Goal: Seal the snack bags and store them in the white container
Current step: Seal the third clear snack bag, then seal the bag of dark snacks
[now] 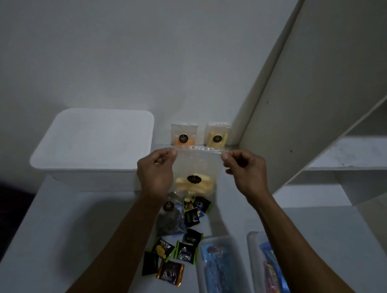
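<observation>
Between the left hand (pixel 156 170) and right hand (pixel 245 170), each pinching a top corner, the snack bag (pixel 196 169) hangs with its seal strip level, just right of the white container (pixel 93 144).

dim, greyish | soft focus — grainy | wide-angle bend at edges

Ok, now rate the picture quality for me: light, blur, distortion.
Head view: dim and grey overall, with the white container the brightest patch. Wide-angle bend slants the shelf unit at right. The clear snack bag, pinched at its top corners by the left hand and right hand, is soft but readable; the small wrappers below are murky, and only one shows a legible print.
</observation>
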A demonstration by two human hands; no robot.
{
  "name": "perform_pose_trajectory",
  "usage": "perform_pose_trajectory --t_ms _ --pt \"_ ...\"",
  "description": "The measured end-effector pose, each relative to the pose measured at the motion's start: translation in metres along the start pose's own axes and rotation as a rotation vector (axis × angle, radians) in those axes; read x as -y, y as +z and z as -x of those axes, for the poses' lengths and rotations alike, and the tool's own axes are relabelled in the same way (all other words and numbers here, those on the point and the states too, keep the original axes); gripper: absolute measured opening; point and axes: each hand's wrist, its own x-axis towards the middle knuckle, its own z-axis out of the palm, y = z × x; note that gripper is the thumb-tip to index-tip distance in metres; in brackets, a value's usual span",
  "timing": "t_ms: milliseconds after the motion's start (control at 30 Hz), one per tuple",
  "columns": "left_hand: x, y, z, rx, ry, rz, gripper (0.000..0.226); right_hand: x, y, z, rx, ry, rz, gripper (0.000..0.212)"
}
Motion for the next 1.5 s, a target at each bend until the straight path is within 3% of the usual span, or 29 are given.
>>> perform_pose_trajectory --t_ms 233,367,867,1033,1133,1233,1500 --pt "0.011 0.055 -0.081 -0.095 -0.042 -0.067 0.015 -0.023 0.031 -0.096 -0.058 0.046 -0.03 0.012" --pt "0.033 0.075 -0.118 -0.192 -0.127 -0.099 0.003 -0.049 0.053 -0.135 -0.033 0.091 -0.01 0.016" --pt "0.076 0.113 -0.186 -0.29 -0.139 -0.247 0.016 -0.099 0.101 -0.206 -0.014 0.158 0.003 0.015" --pt "0.075 0.111 -0.181 -0.236 -0.207 -0.257 0.027 -0.096 0.102 -0.204 -0.024 0.152 0.048 0.02" --pt "0.073 0.107 -0.174 -0.258 -0.231 -0.256 0.036 -0.094 0.098 -0.198 -0.031 0.178 0.067 0.035" --pt "0.072 0.1 -0.156 -0.222 -0.201 -0.326 0.031 -0.09 0.094 -0.183 -0.038 0.209 0.06 0.041" --pt "0.085 0.042 -0.048 -0.023 -0.09 -0.435 0.025 -0.106 0.085 -0.076 0.095 0.309 0.166 0.025"
